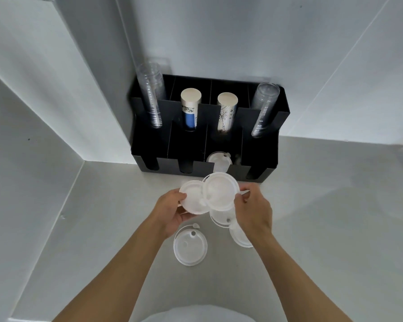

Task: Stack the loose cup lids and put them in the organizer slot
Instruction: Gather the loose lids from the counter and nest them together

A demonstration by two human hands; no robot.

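Note:
My left hand grips a white cup lid by its left edge. My right hand holds a second white lid, whose left rim overlaps the first. Both lids hover above the counter, just in front of the black organizer. A loose lid lies flat on the counter below my left hand. Two more lids lie partly hidden under my right hand. One lid sits in the organizer's third front slot.
The organizer's back row holds clear cup stacks at both ends and paper cup stacks in the middle. White walls close in on the left and behind. The pale counter stretches to the right.

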